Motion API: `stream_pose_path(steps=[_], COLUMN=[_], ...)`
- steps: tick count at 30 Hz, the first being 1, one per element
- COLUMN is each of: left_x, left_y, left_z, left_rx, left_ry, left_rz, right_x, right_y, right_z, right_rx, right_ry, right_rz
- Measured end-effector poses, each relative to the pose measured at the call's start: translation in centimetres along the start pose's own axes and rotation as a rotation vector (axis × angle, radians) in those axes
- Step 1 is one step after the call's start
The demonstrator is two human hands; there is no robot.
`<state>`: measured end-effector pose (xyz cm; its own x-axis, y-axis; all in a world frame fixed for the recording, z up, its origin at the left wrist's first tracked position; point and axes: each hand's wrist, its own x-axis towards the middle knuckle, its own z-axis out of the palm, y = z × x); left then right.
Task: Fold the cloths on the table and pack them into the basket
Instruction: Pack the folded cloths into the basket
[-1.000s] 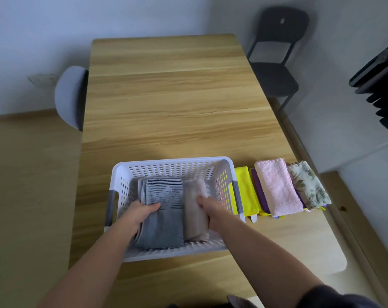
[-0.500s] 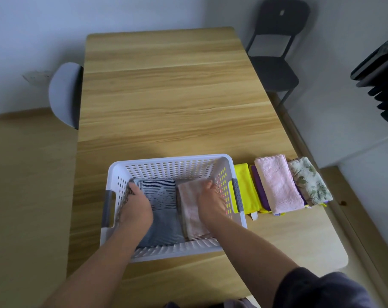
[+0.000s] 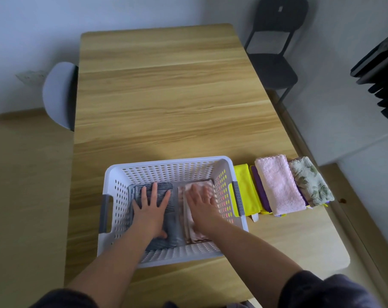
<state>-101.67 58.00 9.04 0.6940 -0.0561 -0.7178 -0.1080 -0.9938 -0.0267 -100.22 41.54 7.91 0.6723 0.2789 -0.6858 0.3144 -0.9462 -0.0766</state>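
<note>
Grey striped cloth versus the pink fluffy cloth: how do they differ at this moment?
The grey striped cloth lies inside the basket; the pink fluffy cloth sits outside it, on the table to the right. The left hand rests flat on the grey one; no hand touches the pink one. The grey one has dark stripes; the pink one is plain. Both are folded.

White basket [image 3: 166, 165], grey striped cloth [image 3: 164, 190], floral cloth [image 3: 310, 181]
</note>
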Motion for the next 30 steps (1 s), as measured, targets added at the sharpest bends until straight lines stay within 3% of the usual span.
stream_pose_path(steps=[9,12,17,21,24,27,30], left_x=[0.8,0.2,-2.8,-5.7,-7.4,-8.5,-8.0], left_y=[-0.1,0.3,0.7,2.0,4.8,8.6,13.4], left_z=[0.0,-0.9,-3.9,-6.7,-9.7,-12.4,-14.0], left_rx=[0.103,0.096,-0.197,-0.635,-0.815,-0.883,-0.936], left_ry=[-0.113,-0.106,0.127,0.545,0.738,0.829,0.814], left_rz=[-0.005,-0.008,0.012,0.156,0.205,0.31,0.399], right_x=[0.3,-0.2,-3.6,-9.0,-12.5,-14.2,-13.9], right_y=[-0.7,-0.9,-0.9,0.3,3.5,7.5,12.6], right_z=[-0.5,-1.0,-3.8,-6.8,-8.2,-8.7,-8.0], right_rx=[-0.046,0.046,0.326,0.596,0.719,0.848,0.852], right_ry=[-0.096,-0.066,0.091,0.409,0.624,0.75,0.827], right_rz=[0.071,0.072,0.071,-0.048,-0.054,0.004,0.12])
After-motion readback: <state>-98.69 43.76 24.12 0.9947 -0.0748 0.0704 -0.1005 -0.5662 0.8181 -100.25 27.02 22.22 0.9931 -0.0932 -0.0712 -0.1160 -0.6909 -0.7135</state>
